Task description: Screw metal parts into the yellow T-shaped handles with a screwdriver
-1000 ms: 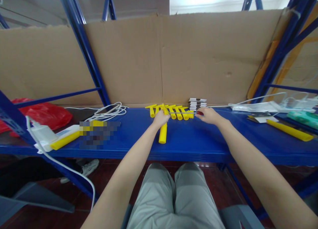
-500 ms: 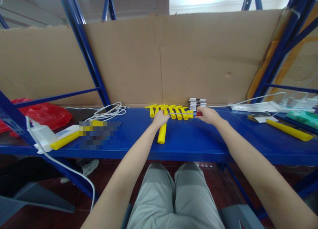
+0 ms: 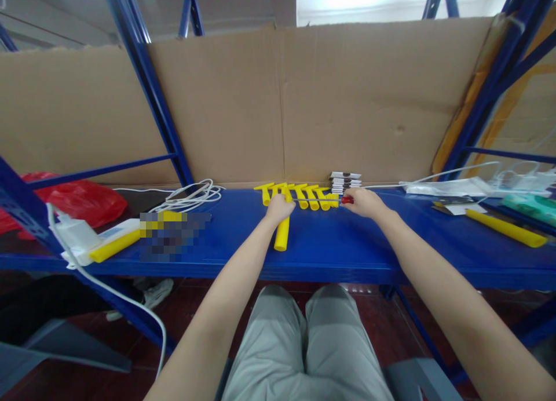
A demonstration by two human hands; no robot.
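My left hand is closed around a yellow tube-like handle, whose near end points toward me on the blue shelf. Its far part is partly hidden by my fingers. In my right hand is a screwdriver with a red grip, held level. The thin metal shaft runs left to the yellow handle by my left fingers; its tip is too small to make out. Just behind stands a row of several yellow T-shaped pieces, lying side by side.
A stack of small white boxes sits behind my right hand. Coiled white cable, a power strip and a red plastic bag lie left. Another yellow handle rests on the right. Cardboard walls the back.
Both hands keep their grips in nearly the same place. The screwdriver and my right hand have shifted very slightly left.
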